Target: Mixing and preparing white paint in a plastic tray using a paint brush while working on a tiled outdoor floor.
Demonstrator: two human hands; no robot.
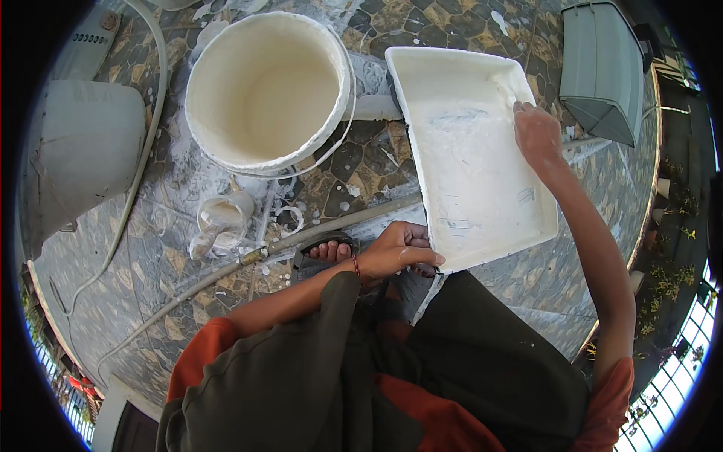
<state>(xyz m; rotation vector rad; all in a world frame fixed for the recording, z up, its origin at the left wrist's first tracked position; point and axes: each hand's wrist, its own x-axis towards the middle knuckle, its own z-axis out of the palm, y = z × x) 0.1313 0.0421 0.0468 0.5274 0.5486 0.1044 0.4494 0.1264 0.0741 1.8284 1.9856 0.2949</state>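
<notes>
A rectangular white tray (482,162), smeared with a pale coating, is tilted in front of me to the right of the middle. The near left corner of it is pinched between the thumb and fingers of my left hand (399,252). My right hand (536,132) is closed at the far right rim, with its fingertips over the edge; whether something small is under them I cannot make out. To the left stands a large white bucket (290,151) with a wire handle and a thick pale crust around its rim. Creamy white residue coats its inside.
A small white-coated cup (226,215) with a crusted tool in it stands below the bucket. A pipe (331,224) crosses the splattered stone-patterned floor. At left are a hose (160,83) and a pale tub (90,143); at right, a grey-green bin (602,71).
</notes>
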